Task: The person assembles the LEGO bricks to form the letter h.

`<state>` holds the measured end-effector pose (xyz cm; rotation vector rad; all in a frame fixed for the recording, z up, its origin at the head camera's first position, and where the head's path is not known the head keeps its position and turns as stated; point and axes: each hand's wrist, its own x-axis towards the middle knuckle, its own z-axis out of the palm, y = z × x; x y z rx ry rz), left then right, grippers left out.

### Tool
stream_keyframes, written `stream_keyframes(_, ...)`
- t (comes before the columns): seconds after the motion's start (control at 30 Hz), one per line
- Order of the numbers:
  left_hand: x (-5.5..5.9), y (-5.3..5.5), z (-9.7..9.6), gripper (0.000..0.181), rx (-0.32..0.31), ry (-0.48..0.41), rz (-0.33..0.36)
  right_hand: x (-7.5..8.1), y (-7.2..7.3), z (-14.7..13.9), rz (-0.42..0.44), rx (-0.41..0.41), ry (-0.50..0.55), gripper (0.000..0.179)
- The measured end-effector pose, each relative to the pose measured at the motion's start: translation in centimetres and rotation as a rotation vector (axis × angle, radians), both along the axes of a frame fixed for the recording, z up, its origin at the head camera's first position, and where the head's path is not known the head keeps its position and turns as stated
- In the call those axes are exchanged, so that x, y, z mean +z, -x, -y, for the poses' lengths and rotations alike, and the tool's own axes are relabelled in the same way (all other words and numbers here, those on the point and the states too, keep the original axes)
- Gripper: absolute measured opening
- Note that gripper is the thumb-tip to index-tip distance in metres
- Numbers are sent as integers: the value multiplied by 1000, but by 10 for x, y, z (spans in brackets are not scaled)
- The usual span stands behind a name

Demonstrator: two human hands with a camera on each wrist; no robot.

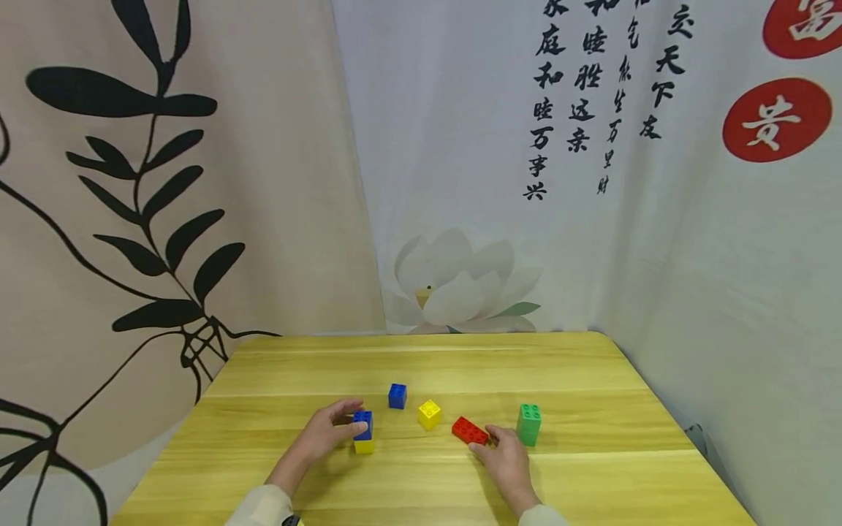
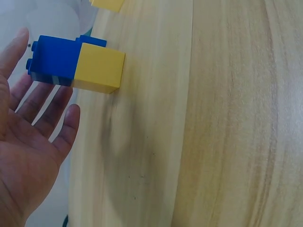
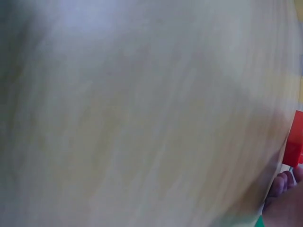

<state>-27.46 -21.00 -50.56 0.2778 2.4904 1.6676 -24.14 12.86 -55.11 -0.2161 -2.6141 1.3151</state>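
My left hand is around a blue brick stacked on a yellow brick. In the left wrist view its fingers are loosely spread behind the blue brick, with the thumb apart from it. The yellow brick rests on the table there. My right hand pinches the near end of a red brick between thumb and forefinger. Only part of the red brick and a few curled fingers show at the right wrist view's edge.
A separate blue brick and a yellow brick stand between the hands, farther back. To the right hand's right stands a tall green block. The wooden table meets a printed curtain at its far edge.
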Motion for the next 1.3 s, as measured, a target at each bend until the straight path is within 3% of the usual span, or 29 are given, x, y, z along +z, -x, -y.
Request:
stream_keyframes(0.17,-3,-2,4,57,34,1,2,1,0,0,-16,14,-15,48)
stream_keyframes(0.4,-6,-2,6,57,27,-7,25,3,-1,-1,-38,14,-54,42)
stream_keyframes(0.7,-11,-2,5,58,64,13,52,3,-2,-3,-53,44,-81,37)
stream_keyframes(0.83,-13,-2,6,59,77,28,61,3,-2,-4,-26,59,-59,34)
stream_keyframes(1.3,-13,-6,-5,53,79,53,-10,7,1,-4,-5,101,48,38)
